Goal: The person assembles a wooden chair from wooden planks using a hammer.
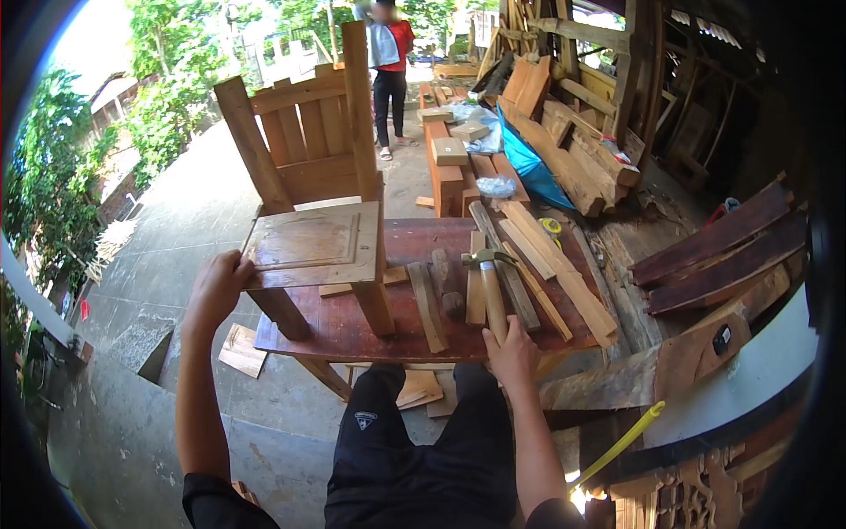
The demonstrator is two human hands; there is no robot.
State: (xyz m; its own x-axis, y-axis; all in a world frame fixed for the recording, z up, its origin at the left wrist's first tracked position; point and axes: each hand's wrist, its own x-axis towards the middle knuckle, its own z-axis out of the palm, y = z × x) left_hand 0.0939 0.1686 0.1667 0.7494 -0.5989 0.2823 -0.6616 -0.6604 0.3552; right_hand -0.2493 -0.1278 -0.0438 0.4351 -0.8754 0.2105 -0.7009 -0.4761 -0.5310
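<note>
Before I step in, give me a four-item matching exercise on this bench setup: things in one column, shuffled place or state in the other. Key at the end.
Things:
1. Hammer
2. Chair
3. Blue sheet
4. Left hand

Place or state:
A. Touching the chair
B. Beside the heavy timber, beyond the table
C. Held by its handle in the right hand
D. Standing on the table

Pairs: 1-C, 2-D, 3-B, 4-A

My single feed looks out from head height, facing forward and down: black-clad legs (414,467) nearest, the worktop (419,242) close ahead, the concrete yard (167,212) reaching farther.
</note>
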